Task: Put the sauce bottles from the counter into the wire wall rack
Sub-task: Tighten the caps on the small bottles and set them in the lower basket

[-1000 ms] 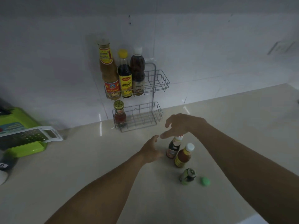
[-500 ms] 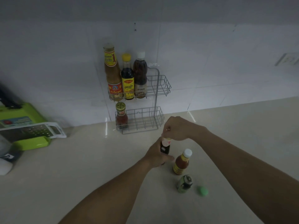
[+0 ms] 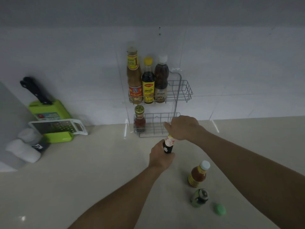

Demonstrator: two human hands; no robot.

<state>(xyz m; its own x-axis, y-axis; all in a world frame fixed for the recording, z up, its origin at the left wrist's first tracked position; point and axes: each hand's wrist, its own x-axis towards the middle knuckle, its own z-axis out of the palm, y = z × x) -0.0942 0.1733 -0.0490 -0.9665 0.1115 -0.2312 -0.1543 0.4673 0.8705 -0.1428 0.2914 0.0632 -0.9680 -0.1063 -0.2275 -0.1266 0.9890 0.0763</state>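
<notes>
Dark sauce bottle (image 3: 168,145), pale neck label, held upright.

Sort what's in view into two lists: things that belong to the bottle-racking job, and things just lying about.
Job:
dark bottle, held by left hand and right hand
orange sauce bottle
green bottle, its cap off
wire wall rack
bottles already racked

Lying about:
loose green cap
grater
green knife block
white shakers

Tall bottle (image 3: 134,75) neck label: "1"; other labels blurred, maybe Thai.
</notes>
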